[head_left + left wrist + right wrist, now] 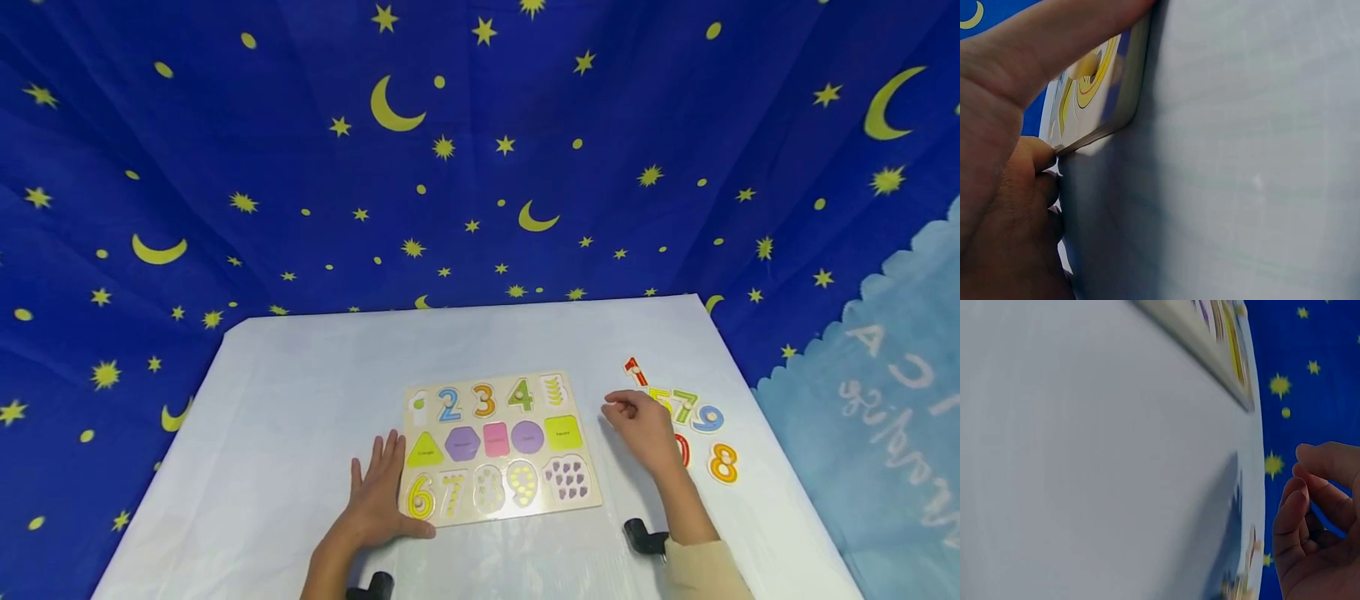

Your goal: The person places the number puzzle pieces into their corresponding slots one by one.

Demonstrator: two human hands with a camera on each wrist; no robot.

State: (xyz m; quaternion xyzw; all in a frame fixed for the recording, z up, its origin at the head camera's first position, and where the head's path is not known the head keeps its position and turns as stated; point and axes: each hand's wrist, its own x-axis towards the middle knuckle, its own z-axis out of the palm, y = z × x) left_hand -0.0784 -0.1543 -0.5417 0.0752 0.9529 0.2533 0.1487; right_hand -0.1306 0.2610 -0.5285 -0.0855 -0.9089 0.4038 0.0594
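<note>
A pale wooden number puzzle board (525,510) lies flat on the table. Number pieces 2 (449,404), 3 (483,401), 4 (521,395) and 6 (421,497) sit in it, above and below a row of coloured shapes. Other recesses show printed pictures. My left hand (381,496) rests with spread fingers along the board's left edge, its thumb at the lower left corner. Between the board and the loose pieces, my right hand (647,427) hovers with loosely bent fingers. In the right wrist view, nothing shows between the right fingertips (1305,453).
Loose pieces lie right of the board: a red 1 (635,372), a green 7 (684,405), a blue 9 (708,418), an orange 8 (723,463), and a partly hidden yellow 5 (660,395) and red piece (682,450). A starry blue cloth (465,150) hangs behind the table.
</note>
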